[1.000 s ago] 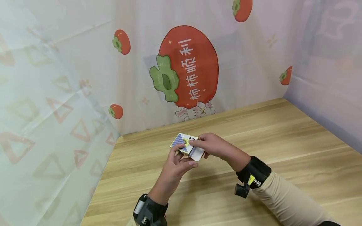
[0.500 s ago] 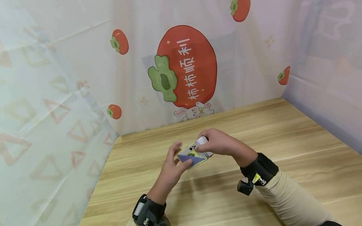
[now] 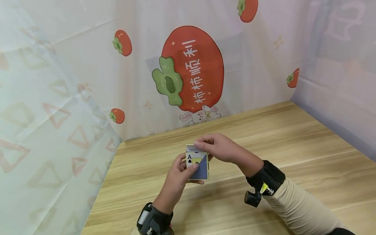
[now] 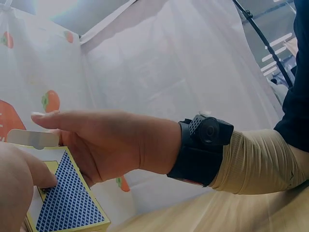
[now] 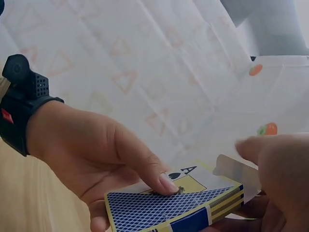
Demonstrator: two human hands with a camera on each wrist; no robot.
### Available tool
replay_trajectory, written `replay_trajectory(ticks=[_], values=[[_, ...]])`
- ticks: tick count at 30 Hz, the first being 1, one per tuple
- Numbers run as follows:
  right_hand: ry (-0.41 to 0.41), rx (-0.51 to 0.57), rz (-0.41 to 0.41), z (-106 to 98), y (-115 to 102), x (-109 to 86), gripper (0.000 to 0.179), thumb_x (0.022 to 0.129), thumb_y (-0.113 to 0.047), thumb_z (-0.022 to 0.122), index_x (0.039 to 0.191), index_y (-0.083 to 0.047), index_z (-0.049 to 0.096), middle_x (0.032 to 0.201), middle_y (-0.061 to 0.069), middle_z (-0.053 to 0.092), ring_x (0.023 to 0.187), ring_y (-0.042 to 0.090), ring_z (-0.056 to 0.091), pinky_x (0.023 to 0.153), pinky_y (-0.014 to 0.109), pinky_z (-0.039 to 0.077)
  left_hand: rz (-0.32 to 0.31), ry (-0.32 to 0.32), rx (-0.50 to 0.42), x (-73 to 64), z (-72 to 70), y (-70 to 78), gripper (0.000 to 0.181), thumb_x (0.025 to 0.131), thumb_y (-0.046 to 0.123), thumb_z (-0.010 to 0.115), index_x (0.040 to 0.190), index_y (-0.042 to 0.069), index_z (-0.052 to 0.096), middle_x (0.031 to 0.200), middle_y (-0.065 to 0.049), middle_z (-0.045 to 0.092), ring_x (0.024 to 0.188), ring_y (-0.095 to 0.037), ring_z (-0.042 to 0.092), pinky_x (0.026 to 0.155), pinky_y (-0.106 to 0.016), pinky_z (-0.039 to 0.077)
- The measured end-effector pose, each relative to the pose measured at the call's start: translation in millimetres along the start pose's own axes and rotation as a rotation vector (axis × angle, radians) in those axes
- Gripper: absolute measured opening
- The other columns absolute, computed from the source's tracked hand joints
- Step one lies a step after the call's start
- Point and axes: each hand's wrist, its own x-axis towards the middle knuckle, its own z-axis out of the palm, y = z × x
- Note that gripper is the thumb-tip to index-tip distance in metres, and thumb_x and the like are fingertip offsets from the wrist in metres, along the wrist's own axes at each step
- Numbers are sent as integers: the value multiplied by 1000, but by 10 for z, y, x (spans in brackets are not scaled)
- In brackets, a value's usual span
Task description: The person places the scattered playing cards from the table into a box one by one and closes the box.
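Observation:
A playing card box [image 3: 202, 171], blue-patterned with yellow edges and an ace of spades on its front, is held over the table. My left hand [image 3: 175, 178] grips it from the left, thumb pressed on the front and fingers behind. The pale top flap [image 3: 191, 147] stands up from the box's far end, as the left wrist view also shows the raised flap [image 4: 31, 138]. At that end is my right hand [image 3: 226, 148], thumb close by the flap and other fingers curled at the box's back corner. What the box contains is hidden.
A wood-grain table [image 3: 147, 163] lies under both hands. Behind it hangs a white curtain [image 3: 141, 81] printed with persimmons, and more curtain closes in the left and right sides. Both wrists wear black camera straps [image 3: 265, 178].
The box has turned from slanted to upright, its front now facing me. The left thumb has moved onto the front face, and the right hand has shifted from the box's side to its top flap.

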Motion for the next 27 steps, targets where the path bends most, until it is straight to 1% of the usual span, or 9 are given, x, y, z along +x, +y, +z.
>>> replay_trajectory(ticks=[3,6,9,13,17,22,25,27], values=[[8,59,-16,-11,-11,-12,33,102,-32,59,123,-8,71,102,8,72,85,24,70,76,39,60,-1,15,-9,-9,3,21,57,98,24,68,146,15,40,125,-21,62,107,-32,67,75,-49,60],[13,76,-31,-5,-15,-15,27,101,-24,62,120,-8,72,104,8,72,87,24,69,78,42,60,-1,16,-26,-12,4,30,57,98,23,68,146,14,39,127,-20,62,107,-31,67,74,-49,60],[30,68,-39,14,-12,-10,23,99,-20,65,118,-9,73,104,7,72,86,24,68,77,43,60,-1,13,-42,-9,1,27,56,98,23,68,145,13,39,129,-20,62,108,-31,67,74,-49,60],[74,53,-26,45,-5,-4,22,98,-19,66,117,-9,73,103,7,72,84,23,68,74,39,60,-11,19,-39,-4,-2,17,56,97,24,69,145,14,40,129,-21,62,108,-32,67,74,-48,60],[93,19,-31,67,-5,-2,19,98,-19,68,113,-11,75,101,6,72,83,22,68,73,37,60,-13,20,-40,-5,-5,15,57,97,24,69,145,14,40,130,-21,61,110,-33,66,74,-48,60],[48,-59,-59,74,-5,-3,18,96,-22,70,111,-14,76,99,2,71,82,20,66,72,34,59,-1,20,-58,-13,-9,18,57,98,24,67,146,14,38,132,-20,60,110,-32,66,74,-48,60],[15,-87,-53,60,1,-10,21,95,-20,71,115,-14,75,100,2,71,79,20,65,70,34,58,-2,22,-72,-1,-12,6,58,99,23,67,147,13,37,133,-21,59,110,-33,66,73,-47,60],[6,-107,-43,43,29,-8,21,95,-19,72,115,-14,76,100,2,72,77,19,64,69,33,58,-6,19,-75,16,-18,-17,63,98,22,67,151,17,32,136,-21,57,111,-32,66,73,-48,60]])
